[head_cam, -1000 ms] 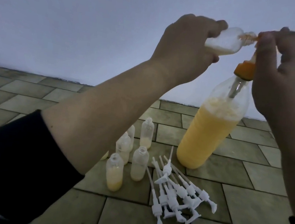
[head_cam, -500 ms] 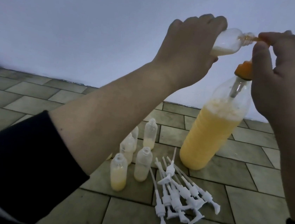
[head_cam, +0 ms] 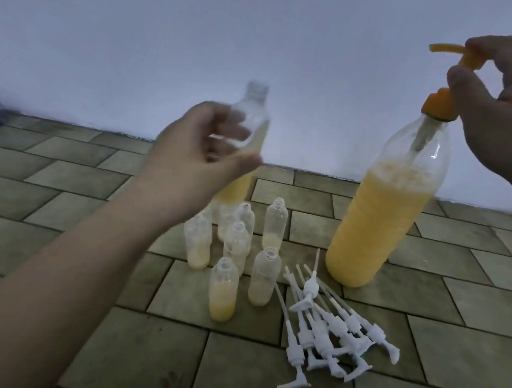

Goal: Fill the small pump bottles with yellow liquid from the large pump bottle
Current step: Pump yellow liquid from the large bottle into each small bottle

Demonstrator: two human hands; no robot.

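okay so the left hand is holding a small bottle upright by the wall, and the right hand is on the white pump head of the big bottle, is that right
Not quite: the pump head under the right hand is orange, not white, as the head view shows. The white pumps lie loose on the tiled floor. The rest holds: the left hand holds a small bottle roughly upright, and the right hand grips the big bottle's pump.
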